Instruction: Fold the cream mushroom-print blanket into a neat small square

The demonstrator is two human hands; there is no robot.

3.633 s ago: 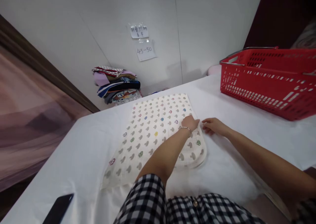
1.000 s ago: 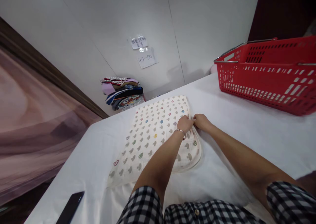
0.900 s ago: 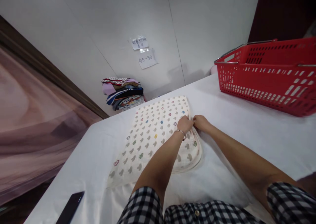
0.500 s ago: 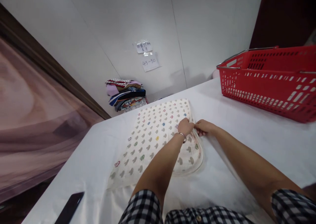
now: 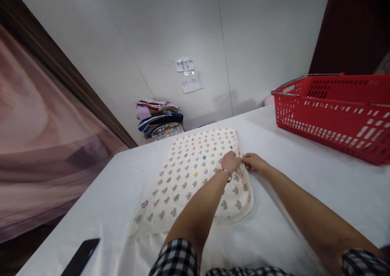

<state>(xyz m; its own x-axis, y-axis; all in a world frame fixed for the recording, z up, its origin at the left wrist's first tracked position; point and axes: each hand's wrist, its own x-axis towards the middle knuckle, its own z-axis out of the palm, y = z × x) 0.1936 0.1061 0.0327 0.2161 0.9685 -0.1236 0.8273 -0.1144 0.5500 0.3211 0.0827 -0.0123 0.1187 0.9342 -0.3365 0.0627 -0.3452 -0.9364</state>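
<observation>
A folded cream blanket [image 5: 183, 182] printed with grey and coloured mushrooms lies flat on the white-covered table [image 5: 103, 195]. Its right side shows stacked layers and a rounded near corner. My left hand [image 5: 230, 162], with a bracelet at the wrist, is closed on the blanket's right edge. Just beside it, my right hand [image 5: 253, 162] pinches the same edge from the outer side. The fingertips of both hands nearly meet there, and the fabric between them is partly hidden.
A red plastic basket [image 5: 332, 117] with metal handles stands at the right. Folded clothes [image 5: 160, 119] are piled beyond the table's far edge, below paper signs [image 5: 191, 82] on the wall. A black phone [image 5: 81, 257] lies at the near left. A pinkish curtain [image 5: 45, 146] hangs at the left.
The view has tilted slightly, so everything sits a little lower in the picture. Both hands stay at the blanket's right edge, with the right fingers drawn slightly tighter.
</observation>
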